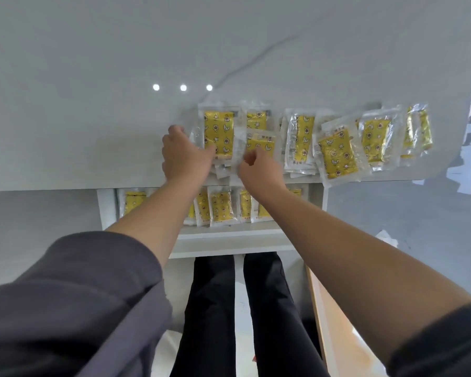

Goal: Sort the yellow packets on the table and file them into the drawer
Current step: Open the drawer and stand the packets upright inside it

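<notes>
- Grey sleeve pushed up the forearm, the left hand (pixel 185 155) reaches over the table's near edge. Its thumb lies on the near corner of the leftmost packet (pixel 218 131), its fingers curl at that packet's left edge, and it grips the clear wrapper.
- The right hand (pixel 259 170) has its fingers curled in at the near edge of a tilted packet (pixel 260 144) that lies over others; whether it pinches the wrapper I cannot tell.
- More yellow packets (pixel 337 153) in clear wrappers lie to the right in a loose, overlapping row, some overhanging the near edge.
- The table (pixel 93 77) is glossy white with a grey vein.
- Below its edge the white drawer (pixel 229 235) stands open, with filed packets (pixel 222 206) upright in a row inside.
- Dark trouser legs (pixel 215 308) show beneath the drawer.
</notes>
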`<state>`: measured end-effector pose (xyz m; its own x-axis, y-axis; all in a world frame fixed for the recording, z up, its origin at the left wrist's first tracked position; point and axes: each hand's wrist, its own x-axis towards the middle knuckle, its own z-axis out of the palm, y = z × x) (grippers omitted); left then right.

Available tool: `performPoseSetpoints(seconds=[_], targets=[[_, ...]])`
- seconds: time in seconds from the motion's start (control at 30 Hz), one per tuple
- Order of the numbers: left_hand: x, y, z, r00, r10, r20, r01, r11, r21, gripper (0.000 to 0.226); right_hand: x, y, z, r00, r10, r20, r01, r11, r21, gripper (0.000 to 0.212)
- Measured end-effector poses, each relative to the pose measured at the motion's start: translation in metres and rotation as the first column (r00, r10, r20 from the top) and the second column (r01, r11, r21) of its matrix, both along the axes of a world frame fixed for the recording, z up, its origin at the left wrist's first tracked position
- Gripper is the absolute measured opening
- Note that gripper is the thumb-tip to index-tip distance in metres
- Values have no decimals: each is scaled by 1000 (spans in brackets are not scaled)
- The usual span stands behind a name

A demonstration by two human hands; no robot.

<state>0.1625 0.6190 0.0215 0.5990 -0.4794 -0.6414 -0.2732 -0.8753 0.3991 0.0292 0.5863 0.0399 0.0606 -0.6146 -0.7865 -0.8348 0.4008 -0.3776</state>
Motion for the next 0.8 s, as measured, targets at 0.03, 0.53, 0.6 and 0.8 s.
performPoseSetpoints(seconds=[0.03, 0.53, 0.6, 0.8], targets=[[2, -6, -2, 1000, 2, -22, -2, 1000, 29, 69, 3, -3, -2, 1000, -29, 1, 29, 1000, -11, 18], [63, 6, -21, 953, 159, -257, -176, 983, -48, 20, 35, -5, -23, 997, 30, 68, -30, 999, -14, 22], [87, 13, -20, 929, 290, -230, -308, 950, -46, 27, 42, -9, -24, 999, -11, 46, 11, 1000, -1, 18], [111, 23, -2, 891, 286, -353, -353, 925, -141, 25, 42, -16, -14, 974, -124, 191, 133, 991, -34, 17]])
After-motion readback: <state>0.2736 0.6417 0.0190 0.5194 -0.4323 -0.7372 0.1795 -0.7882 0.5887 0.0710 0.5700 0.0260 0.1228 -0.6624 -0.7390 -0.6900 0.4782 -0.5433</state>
